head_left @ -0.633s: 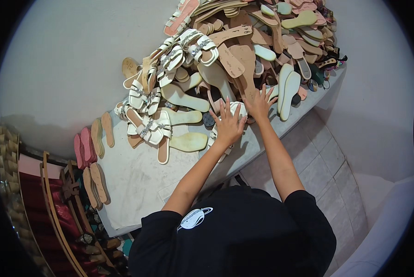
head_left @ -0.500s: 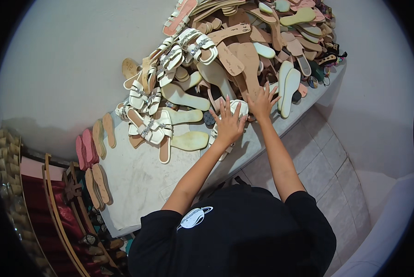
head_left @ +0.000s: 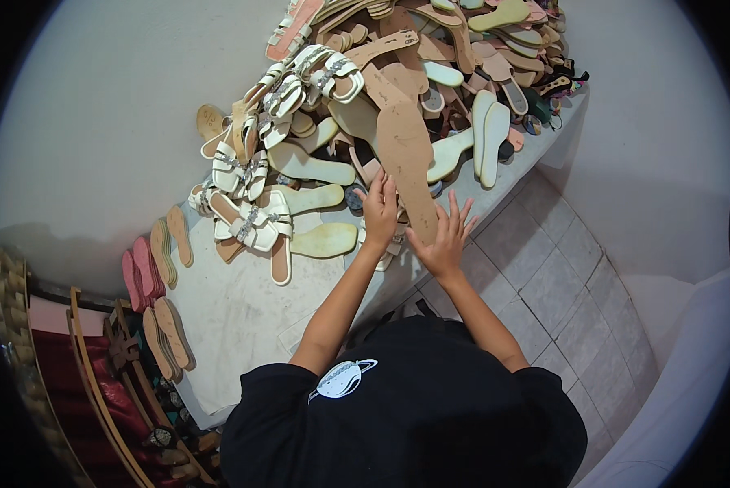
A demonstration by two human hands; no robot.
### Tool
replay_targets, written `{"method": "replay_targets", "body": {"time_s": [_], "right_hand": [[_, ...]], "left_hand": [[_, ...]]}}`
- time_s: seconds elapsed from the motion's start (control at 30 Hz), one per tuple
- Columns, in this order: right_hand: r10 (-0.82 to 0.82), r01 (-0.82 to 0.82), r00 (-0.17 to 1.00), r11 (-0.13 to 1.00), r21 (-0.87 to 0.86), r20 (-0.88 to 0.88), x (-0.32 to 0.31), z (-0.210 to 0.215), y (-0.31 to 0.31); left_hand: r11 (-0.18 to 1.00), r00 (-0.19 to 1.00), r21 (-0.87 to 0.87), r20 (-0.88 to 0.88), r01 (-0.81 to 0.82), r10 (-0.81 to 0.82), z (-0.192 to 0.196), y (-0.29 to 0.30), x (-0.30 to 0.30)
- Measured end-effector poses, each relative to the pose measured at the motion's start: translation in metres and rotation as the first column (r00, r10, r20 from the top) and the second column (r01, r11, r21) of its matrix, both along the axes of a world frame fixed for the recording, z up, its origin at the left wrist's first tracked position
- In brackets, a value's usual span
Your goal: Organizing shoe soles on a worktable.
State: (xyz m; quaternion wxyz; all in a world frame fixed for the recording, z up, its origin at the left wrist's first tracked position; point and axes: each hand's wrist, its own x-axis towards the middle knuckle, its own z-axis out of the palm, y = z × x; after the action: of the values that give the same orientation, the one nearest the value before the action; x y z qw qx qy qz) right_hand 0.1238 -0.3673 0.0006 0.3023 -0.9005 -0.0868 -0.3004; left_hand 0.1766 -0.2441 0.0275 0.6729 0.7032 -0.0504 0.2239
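While both forearms reach forward over the table [head_left: 235, 325] in the head view, a long tan sole [head_left: 405, 150] lies between the two hands, its wide end on the pile and its narrow end toward the person. The right hand [head_left: 446, 244] has its fingers spread, with the narrow end between thumb and forefinger; whether it grips the sole, I cannot tell. The left hand [head_left: 379, 215] is upright just beside the sole's left edge, fingers close together and pointing away from the person; I cannot tell whether it holds anything.

To the left of the hands are white sandals [head_left: 255, 228] with silvery trim and a pale yellowish sole [head_left: 324, 241]. Right of the tan sole, a pair of whitish soles [head_left: 493, 142] leans near the table's edge. At the table's far left are pink soles [head_left: 143, 272] and tan pairs [head_left: 168, 337]. Grey floor tiles [head_left: 552, 285] show at the right.
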Motion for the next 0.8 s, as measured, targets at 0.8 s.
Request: {"method": "replay_targets", "body": {"time_s": [0.8], "right_hand": [[0.866,-0.792,0.490,0.396,-0.464,-0.097,-0.011,0.022,0.028]], "left_hand": [[0.950,0.962,-0.220,-0.205,-0.224,0.180,0.000,0.101,-0.084]]}}
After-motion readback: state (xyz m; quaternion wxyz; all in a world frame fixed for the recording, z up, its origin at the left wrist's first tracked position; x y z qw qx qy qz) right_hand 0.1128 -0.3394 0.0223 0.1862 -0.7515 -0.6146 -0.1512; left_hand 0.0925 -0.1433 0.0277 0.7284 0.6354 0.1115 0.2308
